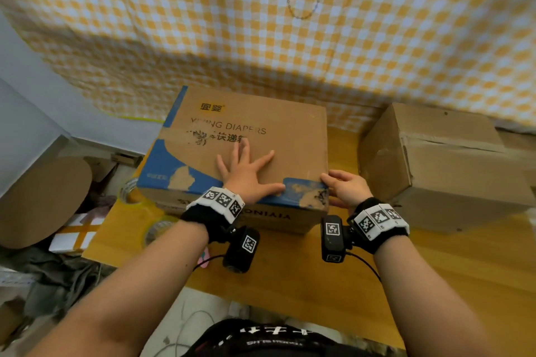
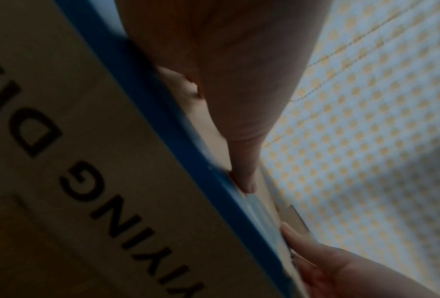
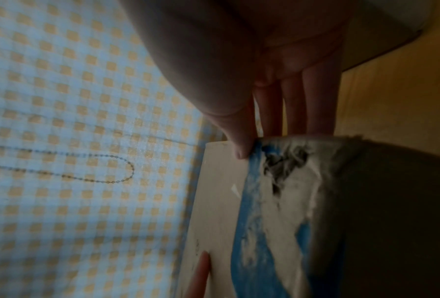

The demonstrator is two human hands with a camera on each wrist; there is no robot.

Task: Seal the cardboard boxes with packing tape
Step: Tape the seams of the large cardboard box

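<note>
A brown and blue diaper box (image 1: 261,124) stands closed on the yellow wooden table (image 1: 435,275). My left hand (image 1: 246,174) lies flat on its top with the fingers spread, and its thumb (image 2: 244,177) runs along the blue near edge of the box (image 2: 86,141). My right hand (image 1: 343,187) grips the torn near right corner of the box (image 3: 265,221), thumb (image 3: 239,143) on top and fingers down the side. Two rolls of packing tape (image 1: 127,191) (image 1: 159,229) lie on the table left of the box; neither hand touches them.
A second plain cardboard box (image 1: 441,165) stands to the right, a narrow gap away. A yellow checked cloth (image 1: 290,38) hangs close behind both boxes. Left of the table are a round cardboard piece (image 1: 43,200) and floor clutter. Bare tabletop lies between me and the boxes.
</note>
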